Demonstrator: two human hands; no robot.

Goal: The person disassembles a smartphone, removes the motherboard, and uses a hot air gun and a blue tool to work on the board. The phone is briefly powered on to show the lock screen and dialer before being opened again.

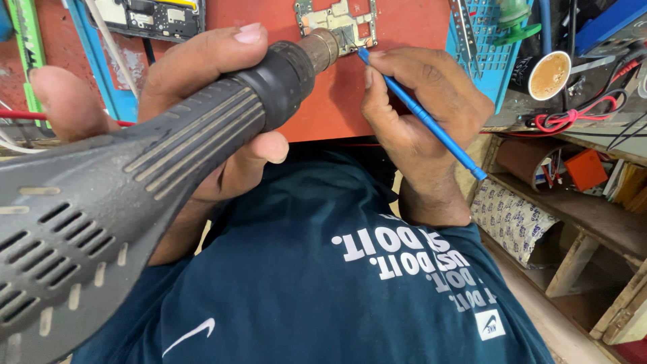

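Left hand (195,87), left-centre of frame: fingers curled tight around black hot-air gun (135,182), thumb lying along top of barrel. Metal nozzle (322,47) aimed at circuit board (344,20), top centre, tip just over board's lower left edge.

Right hand (418,114), centre right: fingers pinched narrow on thin blue tool (424,118), held like a pen; tip touching board's lower right edge, just beside nozzle.

Board lying flat on red mat (397,27). Second board (151,17) at upper left. Cup of tea (547,74) at upper right, near red wires (573,118). Blue tray (488,47) beside mat.
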